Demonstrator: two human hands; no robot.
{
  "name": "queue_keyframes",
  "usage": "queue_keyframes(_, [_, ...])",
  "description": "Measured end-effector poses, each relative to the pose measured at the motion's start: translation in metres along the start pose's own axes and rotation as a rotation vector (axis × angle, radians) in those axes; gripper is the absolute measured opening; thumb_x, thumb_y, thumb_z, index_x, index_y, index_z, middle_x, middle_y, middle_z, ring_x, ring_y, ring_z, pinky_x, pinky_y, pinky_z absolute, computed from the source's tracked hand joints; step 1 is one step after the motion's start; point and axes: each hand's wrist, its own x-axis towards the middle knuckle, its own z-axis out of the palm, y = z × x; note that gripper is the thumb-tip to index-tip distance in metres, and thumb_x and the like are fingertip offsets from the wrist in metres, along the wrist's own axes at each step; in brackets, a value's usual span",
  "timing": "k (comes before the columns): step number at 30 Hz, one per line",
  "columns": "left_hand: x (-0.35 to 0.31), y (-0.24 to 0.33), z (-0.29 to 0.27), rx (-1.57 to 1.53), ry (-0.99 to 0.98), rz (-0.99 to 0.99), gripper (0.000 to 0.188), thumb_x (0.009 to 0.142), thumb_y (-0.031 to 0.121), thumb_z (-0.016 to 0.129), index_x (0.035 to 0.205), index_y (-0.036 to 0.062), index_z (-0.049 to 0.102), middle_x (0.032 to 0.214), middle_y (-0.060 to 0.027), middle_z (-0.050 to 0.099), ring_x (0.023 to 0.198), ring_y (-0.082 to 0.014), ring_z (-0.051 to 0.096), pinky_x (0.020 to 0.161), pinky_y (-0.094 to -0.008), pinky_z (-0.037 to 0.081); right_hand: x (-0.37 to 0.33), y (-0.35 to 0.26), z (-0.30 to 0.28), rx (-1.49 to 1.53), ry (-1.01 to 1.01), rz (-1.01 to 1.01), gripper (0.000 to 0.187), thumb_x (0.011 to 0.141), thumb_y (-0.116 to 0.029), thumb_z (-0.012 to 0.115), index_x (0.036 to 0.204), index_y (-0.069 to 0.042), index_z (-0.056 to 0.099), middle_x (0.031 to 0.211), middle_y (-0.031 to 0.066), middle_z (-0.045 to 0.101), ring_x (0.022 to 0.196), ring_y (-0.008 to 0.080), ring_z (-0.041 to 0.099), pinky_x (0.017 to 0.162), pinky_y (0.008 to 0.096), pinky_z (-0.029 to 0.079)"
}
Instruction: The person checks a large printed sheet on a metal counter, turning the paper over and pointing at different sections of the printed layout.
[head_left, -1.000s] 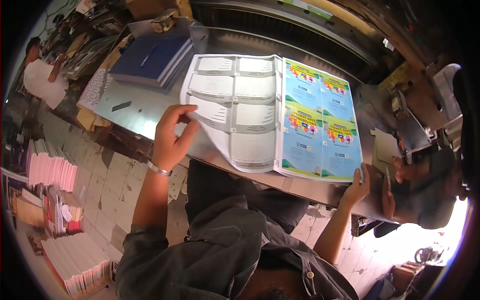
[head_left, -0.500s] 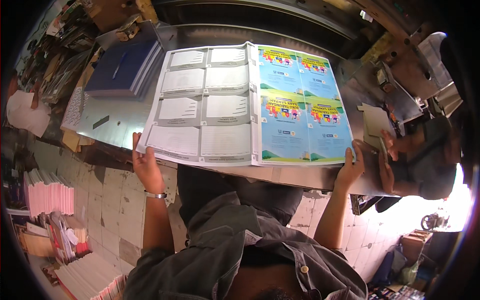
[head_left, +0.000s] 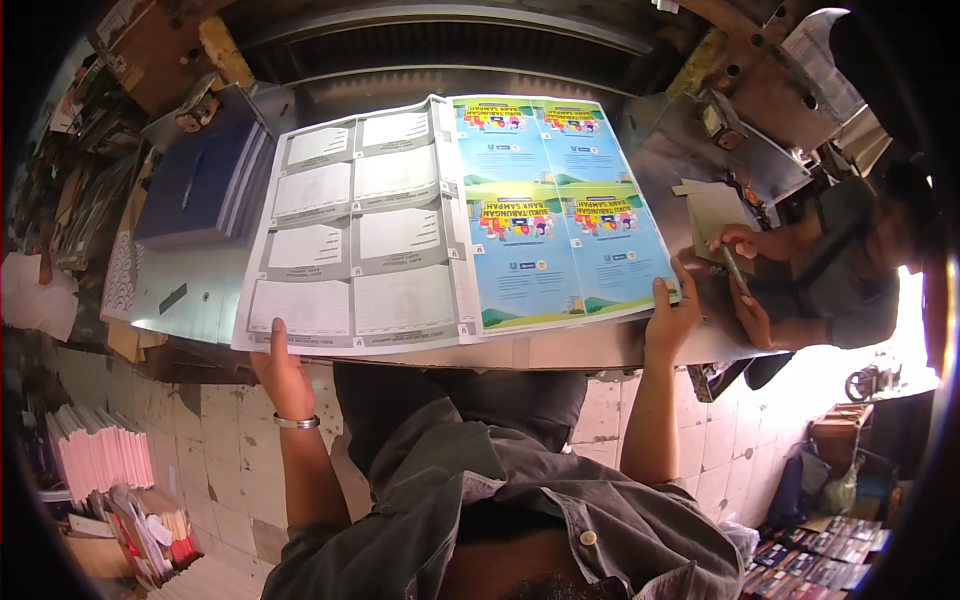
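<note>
Large printed sheets lie spread across the metal worktable, with a raised ridge between their halves. The left half is a grey-and-white sheet [head_left: 310,235] printed with blank form panels. The right half is a glossy blue-and-green sheet [head_left: 525,262] with repeated colourful panels, upside down to me. My left hand [head_left: 283,378] grips the near left corner, thumb on top and fingers underneath. At the near right corner, my right hand [head_left: 672,308] pinches the sheet's edge, thumb on the paper. The fingers beneath the paper are hidden.
A dark blue stack [head_left: 200,185] with a pen on it sits at the table's left. To the right, another person's hands [head_left: 745,290] hold a slim flat object beside beige card [head_left: 712,215]. Pink-edged paper stacks [head_left: 100,450] stand at lower left. A dark slotted machine [head_left: 450,50] is behind.
The view has shifted, and the sheets sit farther left and slightly nearer to me. My left thumb now lies over the corner. Both hands keep hold of the paper.
</note>
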Motion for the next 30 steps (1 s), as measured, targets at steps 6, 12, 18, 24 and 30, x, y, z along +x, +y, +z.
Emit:
queue_keyframes(6, [0.018, 0.004, 0.006, 0.031, 0.012, -0.115, 0.051, 0.097, 0.01, 0.058, 0.143, -0.0046, 0.042, 0.14, -0.0159, 0.053, 0.124, -0.0254, 0.055, 0.102, -0.0392, 0.047, -0.009, -0.003, 0.006, 0.077, 0.034, -0.052, 0.046, 0.085, 0.011, 0.061, 0.131, 0.005, 0.058, 0.119, 0.0149, 0.067, 0.107, 0.0198, 0.064, 0.096, 0.0317, 0.049])
queue_keyframes(12, [0.059, -0.008, -0.001, -0.016, -0.039, -0.042, 0.05, 0.096, 0.01, 0.059, 0.141, -0.0053, 0.042, 0.138, -0.0164, 0.054, 0.121, -0.027, 0.058, 0.099, -0.0393, 0.049, -0.008, 0.016, 0.006, 0.219, 0.103, 0.001, 0.042, 0.084, 0.009, 0.065, 0.126, 0.005, 0.061, 0.115, 0.013, 0.068, 0.101, 0.017, 0.064, 0.092, 0.0294, 0.05])
queue_keyframes(18, [0.076, -0.025, -0.008, -0.149, -0.017, -0.201, 0.056, 0.092, 0.019, 0.069, 0.137, -0.0041, 0.047, 0.132, -0.0158, 0.059, 0.115, -0.0276, 0.06, 0.1, -0.0427, 0.049, -0.007, 0.017, 0.001, 0.219, 0.183, 0.076, 0.041, 0.082, 0.008, 0.068, 0.122, 0.001, 0.066, 0.111, 0.0089, 0.069, 0.098, 0.0156, 0.064, 0.088, 0.0269, 0.05])
queue_keyframes(24, [0.074, -0.025, -0.019, -0.071, -0.01, -0.072, 0.058, 0.097, 0.028, 0.064, 0.139, -0.0076, 0.045, 0.141, -0.0213, 0.052, 0.128, -0.0313, 0.054, 0.108, -0.0444, 0.044, -0.012, -0.009, 0.012, 0.277, 0.166, 0.165, 0.044, 0.086, 0.007, 0.066, 0.13, 0.001, 0.061, 0.111, 0.0083, 0.068, 0.095, 0.0131, 0.064, 0.085, 0.0261, 0.051])
queue_keyframes(30, [0.08, -0.033, -0.016, -0.096, -0.046, -0.073, 0.06, 0.097, 0.029, 0.064, 0.141, -0.0064, 0.043, 0.142, -0.0201, 0.052, 0.129, -0.0311, 0.054, 0.108, -0.0435, 0.044, -0.011, 0.005, 0.008, 0.255, 0.151, 0.129, 0.046, 0.088, 0.004, 0.066, 0.133, -0.001, 0.06, 0.107, 0.0083, 0.07, 0.093, 0.0118, 0.064, 0.082, 0.0257, 0.051])
